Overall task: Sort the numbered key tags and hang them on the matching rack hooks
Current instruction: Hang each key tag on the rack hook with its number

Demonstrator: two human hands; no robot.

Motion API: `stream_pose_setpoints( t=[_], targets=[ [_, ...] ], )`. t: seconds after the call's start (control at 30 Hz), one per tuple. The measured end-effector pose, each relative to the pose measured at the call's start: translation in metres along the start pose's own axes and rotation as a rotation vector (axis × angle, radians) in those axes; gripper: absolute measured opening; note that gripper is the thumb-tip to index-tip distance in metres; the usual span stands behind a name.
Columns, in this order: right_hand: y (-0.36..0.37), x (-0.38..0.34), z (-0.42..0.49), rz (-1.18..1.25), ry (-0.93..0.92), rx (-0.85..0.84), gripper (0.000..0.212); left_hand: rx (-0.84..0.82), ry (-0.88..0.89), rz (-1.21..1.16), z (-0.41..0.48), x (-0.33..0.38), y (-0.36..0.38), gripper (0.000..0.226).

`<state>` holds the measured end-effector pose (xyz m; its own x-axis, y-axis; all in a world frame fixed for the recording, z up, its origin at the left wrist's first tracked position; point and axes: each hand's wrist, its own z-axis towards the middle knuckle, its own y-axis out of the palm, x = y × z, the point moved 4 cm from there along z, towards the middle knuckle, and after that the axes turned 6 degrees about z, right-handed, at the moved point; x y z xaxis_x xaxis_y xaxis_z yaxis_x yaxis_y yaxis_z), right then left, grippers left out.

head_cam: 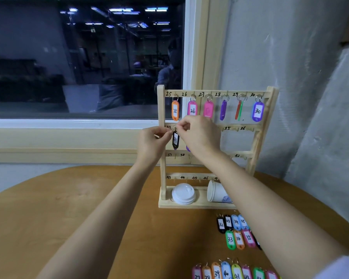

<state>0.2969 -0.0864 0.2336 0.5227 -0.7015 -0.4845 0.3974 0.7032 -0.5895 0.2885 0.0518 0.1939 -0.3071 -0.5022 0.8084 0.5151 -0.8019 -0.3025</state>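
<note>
Left hand [153, 140] and right hand [198, 133] are close together at the left end of the second rail of the rack [161, 109], by the hook marked 31. Both have curled fingers and pinch at the metal ring of the black tag [175, 140]. The tag hangs below the fingertips, with "31" on its white insert. Whether the ring sits on the hook: cannot tell, fingers cover it.

Hidden: the right hand and forearm cover the middle of rails two and three. Only labels 31, 35, 36 and 37, 38, 42 can be read. A purple sliver [187, 148] shows under the right hand, its number out of sight. The bottom rail reads 43 to 46; the rest is behind the arm.

Rack: pale bare wood, ladder-shaped, with handwritten numbers. Top rail, oblong plastic tags on split rings:
- orange tag [175, 110], 25
- pink tag [192, 109], 26
- second pink tag [208, 109], number faint
- purple tag [223, 110], edge-on
- red-and-green pair [239, 110], edge-on
- violet tag [258, 111], 30

On the rack base are a white ribbed cup lid [183, 193] and a paper cup [217, 191] lying on its side.

The table [69, 208] is rounded, with brown wood grain. A loose cluster [236, 230] in front of the rack reads 32 to 35 and is partly under the right forearm. The nearer row [226, 271] is cut off by the bottom edge; 39, 40 and 41 are legible.

Behind are a dark window [85, 57] and a rough grey wall [290, 57].
</note>
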Motion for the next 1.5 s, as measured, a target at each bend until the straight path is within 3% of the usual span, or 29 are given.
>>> stream_pose_setpoints(
  t=[0.3, 0.53, 0.87, 1.07, 1.5],
  targets=[
    [0.007, 0.001, 0.0, -0.206, -0.047, -0.061, 0.018, -0.016, 0.064, 0.105, -0.007, -0.003, -0.003, 0.009],
    [-0.018, 0.004, -0.039, -0.036, -0.135, -0.053, 0.02, -0.051, 0.034, 0.148, -0.037, -0.024, -0.003, 0.011],
    [-0.01, 0.119, -0.129, -0.081, 0.182, -0.303, 0.014, -0.374, -0.067, 0.271, -0.117, -0.074, 0.069, 0.007],
    [-0.006, 0.175, -0.162, -0.084, 0.319, -0.383, 0.01, -0.574, -0.118, 0.387, -0.146, -0.097, 0.124, 0.018],
    [0.0, 0.199, -0.174, -0.092, 0.378, -0.409, 0.014, -0.55, -0.284, 0.565, -0.15, -0.093, 0.167, 0.017]
  ],
)
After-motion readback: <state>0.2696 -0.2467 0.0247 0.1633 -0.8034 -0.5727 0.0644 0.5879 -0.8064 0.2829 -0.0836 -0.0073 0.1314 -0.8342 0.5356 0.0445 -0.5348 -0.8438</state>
